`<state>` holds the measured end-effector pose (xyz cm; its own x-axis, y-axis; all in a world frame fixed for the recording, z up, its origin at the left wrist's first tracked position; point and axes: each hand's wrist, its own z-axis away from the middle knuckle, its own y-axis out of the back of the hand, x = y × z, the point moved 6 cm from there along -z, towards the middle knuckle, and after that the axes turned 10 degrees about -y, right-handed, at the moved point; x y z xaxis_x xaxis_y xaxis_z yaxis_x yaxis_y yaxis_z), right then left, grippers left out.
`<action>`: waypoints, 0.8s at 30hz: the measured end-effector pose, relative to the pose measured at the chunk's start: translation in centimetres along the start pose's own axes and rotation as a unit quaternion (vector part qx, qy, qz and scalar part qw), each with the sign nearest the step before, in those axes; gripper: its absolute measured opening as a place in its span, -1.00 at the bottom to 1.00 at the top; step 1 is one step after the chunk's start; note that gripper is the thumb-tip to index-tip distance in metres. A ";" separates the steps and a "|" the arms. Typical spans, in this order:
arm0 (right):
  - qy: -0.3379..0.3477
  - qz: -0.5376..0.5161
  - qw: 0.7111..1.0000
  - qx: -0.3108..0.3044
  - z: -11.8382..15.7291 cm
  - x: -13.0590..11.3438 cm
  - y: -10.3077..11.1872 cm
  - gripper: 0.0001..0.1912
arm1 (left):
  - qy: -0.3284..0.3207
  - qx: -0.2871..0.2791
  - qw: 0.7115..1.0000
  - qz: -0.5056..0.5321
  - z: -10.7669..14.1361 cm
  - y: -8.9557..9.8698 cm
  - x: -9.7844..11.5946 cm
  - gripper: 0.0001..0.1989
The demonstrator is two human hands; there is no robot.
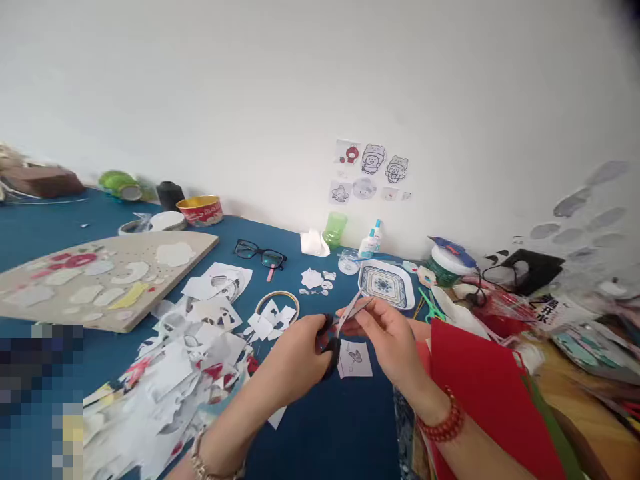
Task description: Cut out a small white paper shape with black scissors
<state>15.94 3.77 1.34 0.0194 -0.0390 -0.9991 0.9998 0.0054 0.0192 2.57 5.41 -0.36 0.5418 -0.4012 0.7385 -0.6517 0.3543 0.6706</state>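
Clasping black-handled scissors (343, 321) by the loops in left hand (300, 357), blades-up beside right hand (393, 333), with hold there unclear.

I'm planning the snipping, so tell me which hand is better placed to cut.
Left, likely: the left hand holds the scissors by their black handles, while the right hand is beside the blades.

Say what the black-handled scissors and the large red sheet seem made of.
Black-handled, silver-bladed scissors: blades likely steel, pale and shiny; handles probably plastic, solid black loops. Large, flat red sheet: matte and evenly coloured, perhaps felt or thick paper; I can't tell which.
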 end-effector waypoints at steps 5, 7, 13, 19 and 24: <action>-0.005 -0.003 1.000 0.001 0.0 -0.1 -0.1 -0.79 | 0.007 -0.008 1.000 0.005 -0.1 -0.4 -0.2 -0.85; -0.003 0.004 1.000 0.000 0.0 -0.2 -0.1 -0.78 | 0.008 -0.008 1.000 0.009 -0.1 -0.4 -0.2 -0.87; 0.001 0.018 1.000 -0.007 0.0 -0.3 0.0 -0.76 | 0.008 -0.015 1.000 0.006 -0.1 -0.3 -0.2 -0.89; 0.003 0.023 1.000 -0.014 0.1 -0.2 0.1 -0.76 | 0.003 -0.021 1.000 0.018 0.0 -0.4 -0.5 -0.88; 0.003 0.022 1.000 -0.014 0.0 -0.1 0.1 -0.75 | 0.005 -0.024 1.000 0.015 -0.1 -0.3 -0.4 -0.89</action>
<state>16.07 3.75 1.42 0.0639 -0.0314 -0.9975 0.9974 0.0357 0.0628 2.65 5.51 -0.86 0.5284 -0.3819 0.7583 -0.6417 0.4051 0.6512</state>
